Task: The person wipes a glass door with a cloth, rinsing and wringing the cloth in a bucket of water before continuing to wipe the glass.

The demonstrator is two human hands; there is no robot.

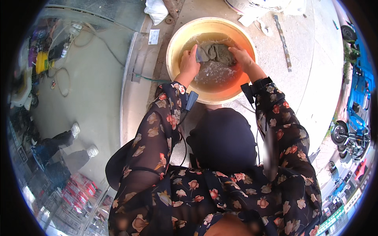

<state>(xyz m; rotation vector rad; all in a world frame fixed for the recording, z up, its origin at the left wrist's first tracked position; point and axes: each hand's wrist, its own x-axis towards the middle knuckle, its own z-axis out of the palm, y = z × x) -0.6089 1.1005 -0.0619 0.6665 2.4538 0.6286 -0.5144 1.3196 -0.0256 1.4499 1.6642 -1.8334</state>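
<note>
A round plastic basin (174,47), yellowish and orange inside, holds murky, splashing water (214,73). Over the water a wet grey-green cloth (218,54) is stretched between my hands. My left hand (190,62) grips its left end, thumb on top, where a bluish edge shows. The right end is in my right hand (241,57). The undersides of both hands and their lower fingers are hidden. Each wrist carries a strapped dark device over or beside a floral black sleeve.
A glass panel with a metal frame (127,73) stands at the left. Beyond the basin are a white plastic bag (156,11) and a white bucket (240,7). A worn flat strip (282,42) lies on the concrete at right. A green cord (150,79) reaches the basin's left side.
</note>
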